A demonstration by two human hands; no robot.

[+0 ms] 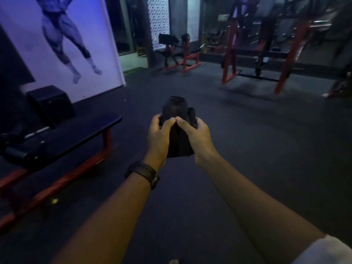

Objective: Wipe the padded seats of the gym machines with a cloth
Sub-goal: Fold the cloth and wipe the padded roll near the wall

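Plainly, in the head view, my left hand and right hand each pinched the dark cloth, bunched in mid-air between them. I judged it light and limp, best gripped wadded. The padded bench stood near left.

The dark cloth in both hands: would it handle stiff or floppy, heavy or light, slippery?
Probably floppy: the cloth bunches above the left hand and right hand and hangs limp below them. Likely light, since finger-and-thumb pinches alone hold it in the air. The picture is too dim to show its texture, so slipperiness is hard to judge.
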